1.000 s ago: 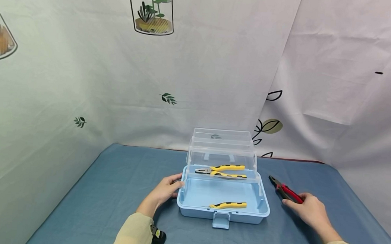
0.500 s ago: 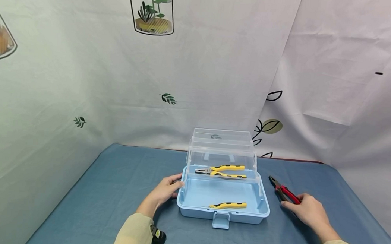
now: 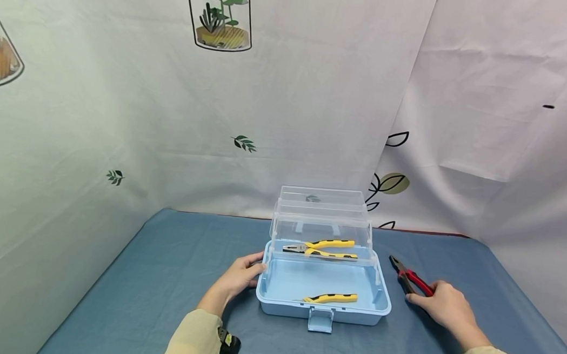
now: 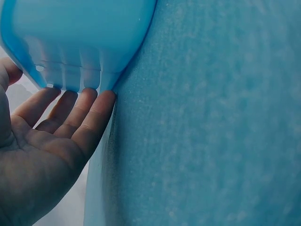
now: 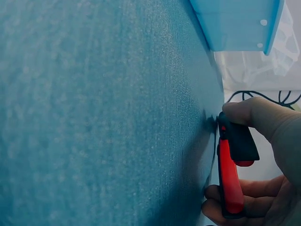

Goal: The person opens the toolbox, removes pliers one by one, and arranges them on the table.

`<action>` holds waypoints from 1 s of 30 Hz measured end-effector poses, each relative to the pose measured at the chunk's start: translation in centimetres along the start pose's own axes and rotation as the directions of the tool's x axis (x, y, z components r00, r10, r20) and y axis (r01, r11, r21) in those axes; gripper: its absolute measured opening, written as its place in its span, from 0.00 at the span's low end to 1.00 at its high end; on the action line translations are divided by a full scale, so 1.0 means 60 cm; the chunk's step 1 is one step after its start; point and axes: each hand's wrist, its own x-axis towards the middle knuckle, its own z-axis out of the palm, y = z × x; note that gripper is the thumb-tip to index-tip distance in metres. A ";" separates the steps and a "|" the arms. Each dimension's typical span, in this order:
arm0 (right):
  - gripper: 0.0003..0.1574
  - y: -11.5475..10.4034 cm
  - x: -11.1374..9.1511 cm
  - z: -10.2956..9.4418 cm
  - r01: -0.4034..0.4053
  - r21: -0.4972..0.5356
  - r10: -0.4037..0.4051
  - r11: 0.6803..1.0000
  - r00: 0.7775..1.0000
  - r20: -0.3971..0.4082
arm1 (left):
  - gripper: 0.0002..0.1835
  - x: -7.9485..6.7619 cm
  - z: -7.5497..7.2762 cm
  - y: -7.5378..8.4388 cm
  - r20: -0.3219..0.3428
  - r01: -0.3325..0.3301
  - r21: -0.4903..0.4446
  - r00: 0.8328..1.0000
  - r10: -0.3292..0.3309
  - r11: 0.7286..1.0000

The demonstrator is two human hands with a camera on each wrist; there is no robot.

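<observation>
A light blue toolbox [image 3: 324, 312] with a raised transparent lid [image 3: 324, 209] stands on the blue cloth. My left hand [image 3: 235, 279] grips its left side, thumb at the rim and fingertips against the outer wall in the left wrist view. To the right of the box, my right hand [image 3: 451, 309] holds red-and-black pliers [image 3: 420, 283] by their handles, their head facing away from me. The right wrist view shows the two handles spread apart between thumb and fingers. Yellow-and-black pliers [image 3: 330, 244] lie at the back of the box, seen through clear plastic.
A second yellow-handled tool [image 3: 332, 298] lies along the box's front wall, its head hardly visible. The latch [image 3: 321, 320] hangs down at the front. Behind the blue table cloth [image 3: 170, 278] rises a white patterned curtain [image 3: 288, 101].
My right hand has shifted slightly left with the red-and-black pliers, and their handles look a little farther apart. The left hand and toolbox have stayed put.
</observation>
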 end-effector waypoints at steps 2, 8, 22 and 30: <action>0.53 -0.001 0.000 0.001 -0.002 -0.008 0.002 1.000 1.000 0.002 | 0.31 0.000 0.000 0.000 -0.001 -0.001 0.001 1.000 0.001 1.000; 0.52 -0.004 0.000 0.002 -0.008 -0.022 0.008 1.000 1.000 0.003 | 0.31 0.001 0.001 0.000 -0.003 -0.004 0.005 1.000 0.004 1.000; 0.48 -0.007 -0.002 0.007 -0.010 -0.061 0.010 0.998 1.000 0.009 | 0.31 -0.002 0.001 0.003 -0.004 0.005 -0.001 1.000 -0.005 1.000; 0.42 -0.011 -0.004 0.008 -0.024 -0.079 0.024 0.997 1.000 0.006 | 0.31 -0.004 0.002 0.004 -0.007 0.011 0.003 1.000 -0.011 1.000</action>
